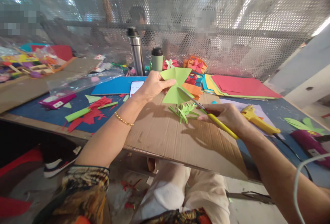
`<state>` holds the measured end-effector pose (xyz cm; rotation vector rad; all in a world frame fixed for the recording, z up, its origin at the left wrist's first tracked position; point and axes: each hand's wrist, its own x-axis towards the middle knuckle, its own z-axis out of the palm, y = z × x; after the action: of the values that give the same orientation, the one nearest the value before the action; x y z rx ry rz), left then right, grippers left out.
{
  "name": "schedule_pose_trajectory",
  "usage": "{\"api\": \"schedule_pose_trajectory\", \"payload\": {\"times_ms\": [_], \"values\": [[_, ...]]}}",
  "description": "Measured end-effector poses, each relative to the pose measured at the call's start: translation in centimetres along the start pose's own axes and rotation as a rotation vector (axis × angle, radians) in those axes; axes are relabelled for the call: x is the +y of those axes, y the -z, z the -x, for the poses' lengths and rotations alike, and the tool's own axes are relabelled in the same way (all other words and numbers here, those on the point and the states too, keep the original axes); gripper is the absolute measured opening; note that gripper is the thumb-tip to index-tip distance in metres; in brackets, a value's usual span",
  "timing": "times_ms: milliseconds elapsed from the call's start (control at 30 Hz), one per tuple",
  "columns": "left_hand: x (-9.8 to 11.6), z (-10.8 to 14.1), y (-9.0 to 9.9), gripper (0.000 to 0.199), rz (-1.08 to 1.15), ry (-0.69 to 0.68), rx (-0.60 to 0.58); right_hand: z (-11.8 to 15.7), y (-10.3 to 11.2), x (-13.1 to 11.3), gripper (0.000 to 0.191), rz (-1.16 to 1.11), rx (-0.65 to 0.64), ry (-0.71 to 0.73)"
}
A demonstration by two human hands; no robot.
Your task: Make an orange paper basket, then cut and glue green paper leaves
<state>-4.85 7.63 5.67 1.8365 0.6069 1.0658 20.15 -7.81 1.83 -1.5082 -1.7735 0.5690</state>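
Note:
My left hand (157,86) pinches a piece of light green paper (177,95) between thumb and fingers, above the cardboard. The paper has a bow-like outline, narrow at the middle. My right hand (223,115) is closed around yellow-handled scissors (221,126), whose blades point up and left to the paper's lower right edge. Whether the blades are parted is hard to tell. Beneath the paper lies a heap of green paper strips (183,112). Behind it sits a piece of folded orange paper (193,90).
A yellow glue gun (260,121) with a cord lies at the right, near stacked coloured sheets (244,86). A steel flask (136,54) and a green cup (157,60) stand at the back. Red paper scraps (90,114) and a phone (136,87) lie left of the cardboard (165,138).

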Motion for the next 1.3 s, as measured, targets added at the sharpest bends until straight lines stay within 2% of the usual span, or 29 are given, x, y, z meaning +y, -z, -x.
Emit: {"api": "schedule_pose_trajectory", "payload": {"times_ms": [233, 400, 567, 967, 1133, 1300], "values": [[0.0, 0.0, 0.0, 0.037, -0.022, -0.011, 0.002, 0.3, -0.1, -0.7, 0.066, 0.037, 0.023, -0.015], [-0.1, 0.0, 0.0, 0.04, -0.024, -0.01, -0.009, 0.2, -0.2, -0.3, 0.059, 0.009, 0.008, -0.014], [-0.4, 0.0, 0.0, 0.032, 0.016, 0.014, -0.012, 0.2, -0.2, -0.1, 0.054, -0.015, 0.001, -0.018], [0.0, 0.1, -0.2, 0.037, 0.022, 0.022, -0.033, 0.2, -0.1, -0.4, 0.061, -0.007, 0.006, -0.019], [-0.4, -0.1, 0.1, 0.043, 0.026, 0.028, -0.033, 0.2, 0.0, -0.8, 0.06, 0.022, 0.013, -0.009], [-1.2, -0.3, 0.5, 0.041, 0.05, 0.019, -0.059, 0.3, 0.0, -0.8, 0.062, 0.035, 0.009, -0.02]]}}
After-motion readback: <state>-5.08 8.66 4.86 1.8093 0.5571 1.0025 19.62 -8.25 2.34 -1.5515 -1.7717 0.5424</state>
